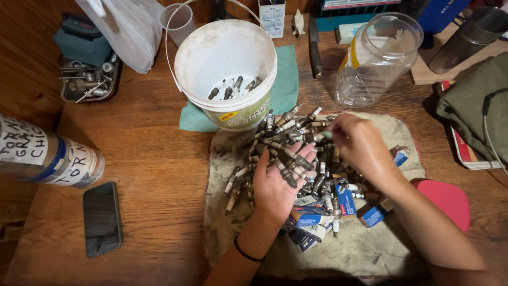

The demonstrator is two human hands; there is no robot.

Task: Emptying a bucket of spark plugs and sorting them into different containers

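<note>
On the wooden desk [153, 159], a stained cloth [370, 249] is heaped with spark plugs [296, 153], over which the left hand [278, 185] is laid palm-up with fingers loosely spread, while one plug is pinched by the right hand [360, 145], its fingertips partly hidden.

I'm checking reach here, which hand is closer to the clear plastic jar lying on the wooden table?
Right. The right hand sits just below the clear plastic jar, over the spark plug pile; the left hand lies farther down-left on the pile.
</note>
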